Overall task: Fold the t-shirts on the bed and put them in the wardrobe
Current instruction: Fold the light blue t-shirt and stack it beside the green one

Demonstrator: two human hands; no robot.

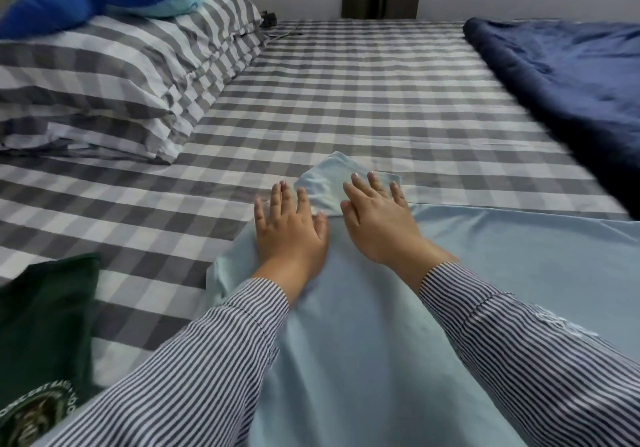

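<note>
Checked grey-and-white bed sheet bearing: light blue t-shirt, near edge, pressed flat by left hand and right hand, fingers spread; dark green t-shirt, lower left.

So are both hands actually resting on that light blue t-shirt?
Touching. The head view shows the left hand and right hand lying flat, fingers straight, pressing on the light blue t-shirt spread over the grey-and-white checked bedsheet.

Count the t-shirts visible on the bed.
2: a light blue t-shirt under both flat hands, and a dark green t-shirt at the lower left edge. Others may lie out of view.
</note>
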